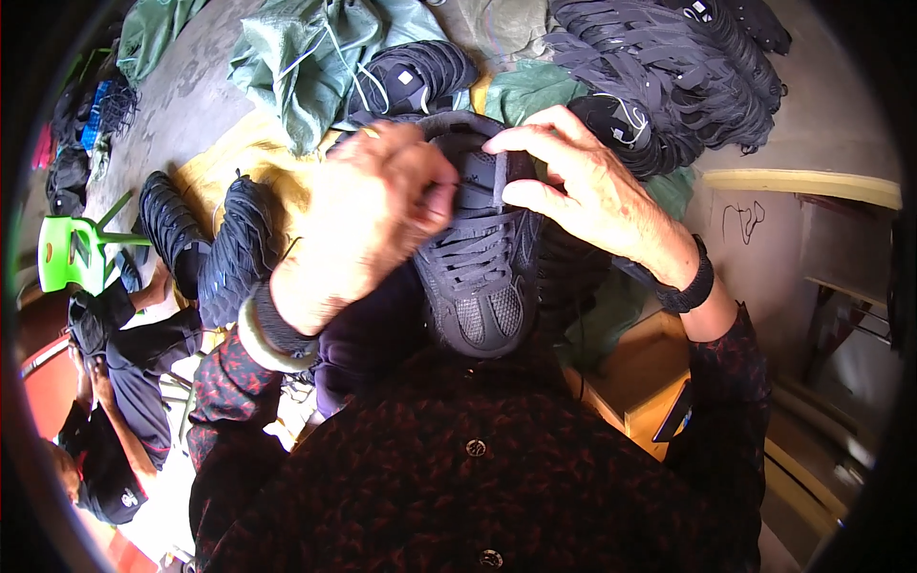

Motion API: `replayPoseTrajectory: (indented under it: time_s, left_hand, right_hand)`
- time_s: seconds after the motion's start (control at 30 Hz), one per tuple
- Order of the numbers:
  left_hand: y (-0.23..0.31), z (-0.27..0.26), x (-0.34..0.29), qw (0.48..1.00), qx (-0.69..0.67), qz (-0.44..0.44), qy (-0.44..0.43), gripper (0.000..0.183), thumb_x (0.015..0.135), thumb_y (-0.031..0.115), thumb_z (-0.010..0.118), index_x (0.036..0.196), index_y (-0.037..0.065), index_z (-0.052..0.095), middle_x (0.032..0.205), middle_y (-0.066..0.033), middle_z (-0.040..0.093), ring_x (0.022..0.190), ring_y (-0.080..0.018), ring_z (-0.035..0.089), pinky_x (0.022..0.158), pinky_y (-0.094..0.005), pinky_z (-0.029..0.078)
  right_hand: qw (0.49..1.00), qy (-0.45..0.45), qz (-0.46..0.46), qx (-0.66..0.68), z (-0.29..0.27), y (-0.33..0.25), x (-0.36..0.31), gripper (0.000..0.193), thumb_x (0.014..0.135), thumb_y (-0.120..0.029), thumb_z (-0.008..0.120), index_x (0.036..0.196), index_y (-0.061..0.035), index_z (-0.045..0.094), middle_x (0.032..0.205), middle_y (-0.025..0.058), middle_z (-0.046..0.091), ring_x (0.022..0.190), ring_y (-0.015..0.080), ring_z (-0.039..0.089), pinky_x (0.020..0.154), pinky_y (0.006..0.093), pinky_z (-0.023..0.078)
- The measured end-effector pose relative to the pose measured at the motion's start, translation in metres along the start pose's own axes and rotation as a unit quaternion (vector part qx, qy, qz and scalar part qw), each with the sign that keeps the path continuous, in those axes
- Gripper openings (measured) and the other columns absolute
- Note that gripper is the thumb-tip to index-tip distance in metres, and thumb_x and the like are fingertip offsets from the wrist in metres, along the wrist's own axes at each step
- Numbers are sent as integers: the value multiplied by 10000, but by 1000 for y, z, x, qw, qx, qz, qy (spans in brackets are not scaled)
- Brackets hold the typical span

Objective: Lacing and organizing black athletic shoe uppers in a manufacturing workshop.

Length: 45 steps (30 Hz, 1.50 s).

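Observation:
A black lace-up sneaker sits in front of my body, its toe pointing toward me. A flat dark shoelace runs up at the right side of its tongue. My right hand is at that lace, thumb and index finger bent around it near the shoe's opening. On the left side of the opening, my left hand is smeared by motion, its fingers curled in; what they hold, if anything, is hidden. Crossed laces cover the middle of the shoe.
Black woven shoe uppers lie heaped at the far right. More dark shoes rest on yellow cloth at left, beside green sacks. A green plastic stool, a seated person and an open wooden drawer flank me.

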<state>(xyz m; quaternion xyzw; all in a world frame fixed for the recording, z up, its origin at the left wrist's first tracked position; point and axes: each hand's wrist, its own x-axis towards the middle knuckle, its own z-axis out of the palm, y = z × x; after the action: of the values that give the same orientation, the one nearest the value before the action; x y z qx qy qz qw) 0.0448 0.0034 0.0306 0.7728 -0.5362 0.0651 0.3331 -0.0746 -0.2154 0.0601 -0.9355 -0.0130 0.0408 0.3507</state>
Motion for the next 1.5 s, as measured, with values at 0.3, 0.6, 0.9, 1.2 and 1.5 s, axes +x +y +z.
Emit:
replayPoseTrajectory:
  time_s: [0.3, 0.6, 0.9, 1.2, 1.5]
  left_hand:
    - [-101, -98, -78, 958, 164, -232, 41, 88, 808, 61, 694, 885, 64, 650, 819, -71, 598, 702, -227, 585, 674, -341, 498]
    - [-98, -81, -103, 746, -577, -287, 168, 273, 1044, 250, 531, 1149, 16, 622, 1333, -188, 619, 1280, -367, 573, 1185, -518, 344]
    - [-58, -54, -44, 592, -761, -223, 142, 187, 1058, 231, 486, 1065, 67, 575, 814, 2, 515, 780, -162, 544, 959, -426, 377]
    - [-37, -19, -55, 687, -618, -382, 12, 263, 1002, 177, 650, 1230, 65, 581, 867, -23, 656, 615, -37, 424, 557, -186, 336]
    - [-21, -9, -68, 701, -596, -388, -53, 328, 949, 42, 691, 1228, -35, 537, 988, -105, 727, 995, -154, 700, 894, -262, 554]
  right_hand:
    - [1000, 7, -10, -12, -1, -5, 1, 397, 891, -290, 741, 1246, -149, 631, 1141, 119, 549, 1016, 293, 614, 895, 414, 517]
    - [997, 55, -39, -44, 0, -17, 16, 210, 919, -184, 692, 1094, -72, 718, 1029, 93, 586, 806, 242, 616, 792, 340, 522]
    - [983, -19, -182, -23, 22, -32, 49, 176, 926, -189, 609, 865, -46, 691, 902, 108, 616, 865, 290, 619, 795, 410, 487]
    - [983, -102, -148, -30, 17, -36, 53, 158, 873, -181, 647, 849, -38, 710, 823, 104, 632, 834, 293, 628, 780, 415, 487]
    - [995, -87, -55, 16, 24, -43, 51, 150, 858, -190, 677, 843, -45, 711, 825, 101, 654, 848, 278, 646, 781, 390, 500]
